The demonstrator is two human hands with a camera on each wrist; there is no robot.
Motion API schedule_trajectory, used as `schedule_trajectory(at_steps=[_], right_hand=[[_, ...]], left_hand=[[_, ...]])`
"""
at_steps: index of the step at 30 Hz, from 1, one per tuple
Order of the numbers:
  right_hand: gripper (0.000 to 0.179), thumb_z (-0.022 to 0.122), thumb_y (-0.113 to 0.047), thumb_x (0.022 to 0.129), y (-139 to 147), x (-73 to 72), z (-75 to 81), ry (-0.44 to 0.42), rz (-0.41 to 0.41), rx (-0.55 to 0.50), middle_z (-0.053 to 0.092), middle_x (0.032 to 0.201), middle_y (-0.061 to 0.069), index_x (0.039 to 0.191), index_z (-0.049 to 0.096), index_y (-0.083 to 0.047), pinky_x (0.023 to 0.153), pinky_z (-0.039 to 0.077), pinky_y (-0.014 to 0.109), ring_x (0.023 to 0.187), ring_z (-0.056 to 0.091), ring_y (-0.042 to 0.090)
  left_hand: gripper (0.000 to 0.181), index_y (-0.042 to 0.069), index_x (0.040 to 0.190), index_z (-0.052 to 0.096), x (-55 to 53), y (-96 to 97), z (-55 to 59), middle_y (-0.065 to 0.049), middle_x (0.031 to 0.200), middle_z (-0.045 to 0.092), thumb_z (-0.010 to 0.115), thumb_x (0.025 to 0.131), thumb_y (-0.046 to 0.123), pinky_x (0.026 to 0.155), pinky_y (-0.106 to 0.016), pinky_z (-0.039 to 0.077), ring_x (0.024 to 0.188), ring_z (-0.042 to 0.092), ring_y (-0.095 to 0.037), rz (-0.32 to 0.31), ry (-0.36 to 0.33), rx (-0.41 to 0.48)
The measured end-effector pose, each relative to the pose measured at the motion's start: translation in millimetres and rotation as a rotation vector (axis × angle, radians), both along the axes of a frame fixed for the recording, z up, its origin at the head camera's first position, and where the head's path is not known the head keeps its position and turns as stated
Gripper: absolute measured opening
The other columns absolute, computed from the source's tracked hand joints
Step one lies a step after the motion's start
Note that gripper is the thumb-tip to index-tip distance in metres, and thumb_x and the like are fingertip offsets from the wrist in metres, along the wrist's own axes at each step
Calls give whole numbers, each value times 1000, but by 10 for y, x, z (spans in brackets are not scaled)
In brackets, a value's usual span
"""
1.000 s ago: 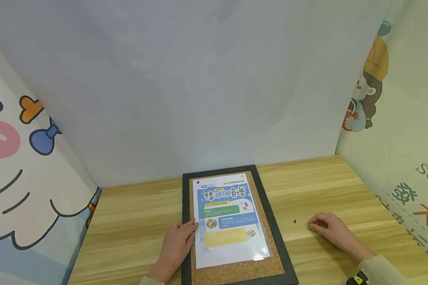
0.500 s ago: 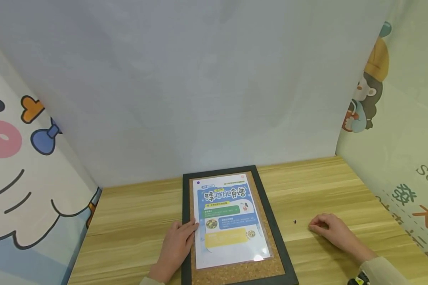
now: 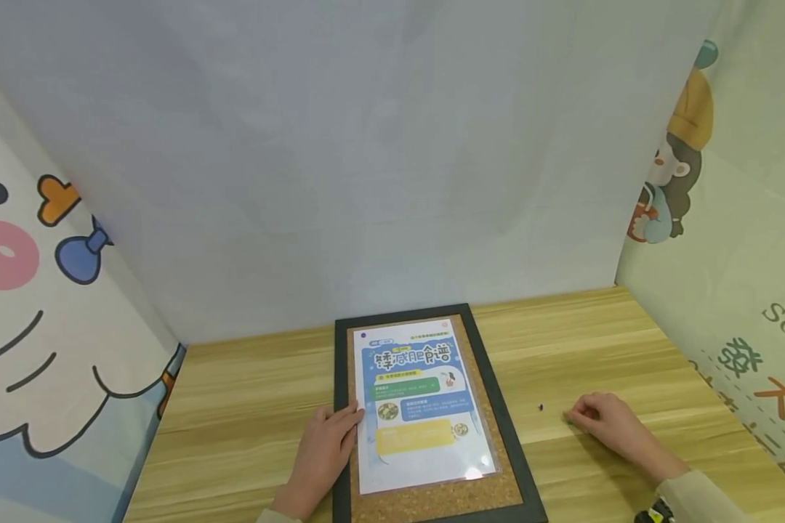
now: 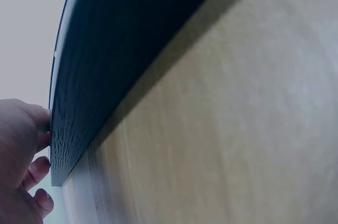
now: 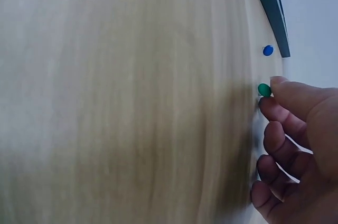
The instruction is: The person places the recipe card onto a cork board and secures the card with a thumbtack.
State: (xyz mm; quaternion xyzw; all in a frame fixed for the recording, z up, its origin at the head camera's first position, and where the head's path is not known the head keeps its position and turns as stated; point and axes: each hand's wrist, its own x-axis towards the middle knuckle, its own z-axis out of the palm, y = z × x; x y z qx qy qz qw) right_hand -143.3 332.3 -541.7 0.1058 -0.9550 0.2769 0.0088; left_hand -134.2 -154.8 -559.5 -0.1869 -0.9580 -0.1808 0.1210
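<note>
Right of the black-framed cork board, whose long axis runs near to far, the right hand pinches a green round-headed pushpin at the wood-grained bench. Between that hand and the board lies a blue round-headed pushpin. The left hand, farther from both, rests on the board's left edge; whether it grips, I cannot tell.

Right hand curled, left hand apart
</note>
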Motion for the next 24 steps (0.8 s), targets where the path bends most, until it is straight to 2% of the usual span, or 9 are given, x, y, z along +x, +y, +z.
schedule_trajectory(at_steps=[6, 19, 24], right_hand=[[20, 70, -22, 84, -28, 2, 16, 17, 26, -3, 53, 63, -13, 67, 62, -21, 53, 37, 21, 56, 40, -1], [19, 67, -25, 87, -4, 19, 51, -25, 62, 3, 52, 63, -13, 69, 62, -20, 52, 34, 22, 55, 37, -1], [16, 66, -25, 88, 0, 14, 48, -54, 45, -6, 55, 66, -11, 74, 65, -18, 54, 36, 22, 56, 39, 0]], left_hand=[[27, 16, 113, 70, 1, 3, -6, -1, 123, 62, 66, 88, 22, 64, -25, 31, 72, 35, -13, 1, 3, 8], [27, 15, 114, 70, 7, 11, -2, -1, 124, 62, 66, 88, 22, 65, -25, 31, 73, 34, -13, 5, 4, 14], [27, 15, 113, 70, 5, 11, -4, -1, 123, 62, 66, 88, 21, 65, -25, 31, 73, 33, -13, 3, 14, 22]])
